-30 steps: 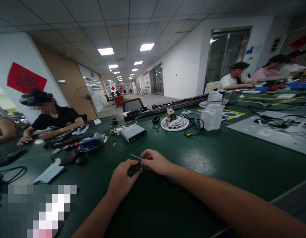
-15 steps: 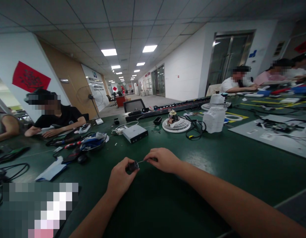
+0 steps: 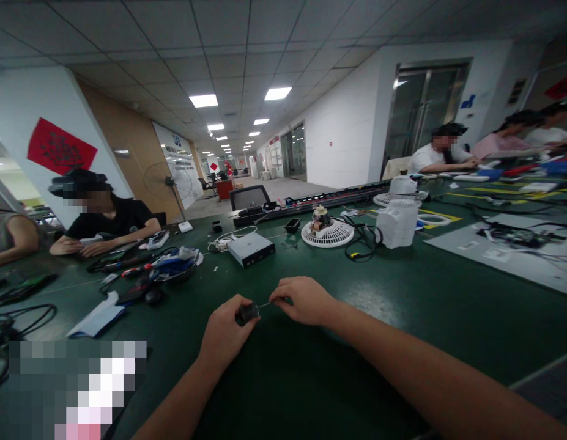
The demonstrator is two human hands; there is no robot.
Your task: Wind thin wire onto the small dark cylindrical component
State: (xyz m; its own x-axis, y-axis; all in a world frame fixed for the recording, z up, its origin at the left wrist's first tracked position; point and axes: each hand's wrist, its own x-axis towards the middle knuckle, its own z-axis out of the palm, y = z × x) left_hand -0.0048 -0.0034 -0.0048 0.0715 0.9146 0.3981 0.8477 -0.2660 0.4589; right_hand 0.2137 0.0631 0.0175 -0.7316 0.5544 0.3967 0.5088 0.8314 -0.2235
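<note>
A small dark cylinder [image 3: 249, 312] is gripped between the thumb and fingers of my left hand [image 3: 227, 327], low in the middle of the view. Its open-looking end faces right. My right hand [image 3: 304, 299] pinches a thin light rod [image 3: 265, 304] that reaches left to that end; whether its tip goes inside I cannot tell. Both hands are held over the green table [image 3: 283, 379]. Beyond them lies a silver disc drive [image 3: 251, 247]. Farther right is a white fan grille [image 3: 328, 235] with a motor on it.
A white fan housing [image 3: 397, 223] with black cable stands at the right, near a pale panel [image 3: 503, 250] bearing a circuit board. At left are a bowl of blue items [image 3: 173, 266] and a light blue cloth [image 3: 96, 316]. Other people sit on both sides.
Both hands sit slightly lower in the view, along with the whole scene. The cylinder and the thin rod stay in the same grips.
</note>
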